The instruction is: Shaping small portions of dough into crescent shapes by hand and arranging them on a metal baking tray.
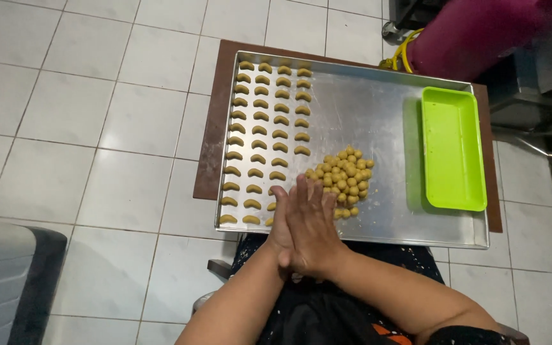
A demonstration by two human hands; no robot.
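Palms (308,233) pressed flat above small round dough balls (343,174)

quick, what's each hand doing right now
Left hand: flat, palm pressed against the right; anything between them cannot be told.
Right hand: flat on the left, above the tray.

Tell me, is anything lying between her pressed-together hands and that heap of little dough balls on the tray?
Nothing visible does. The left hand and right hand are pressed palm to palm over the near edge of the metal tray, fingertips almost at the pile of dough balls. The rows of crescent pieces lie to the left, the green container to the right.
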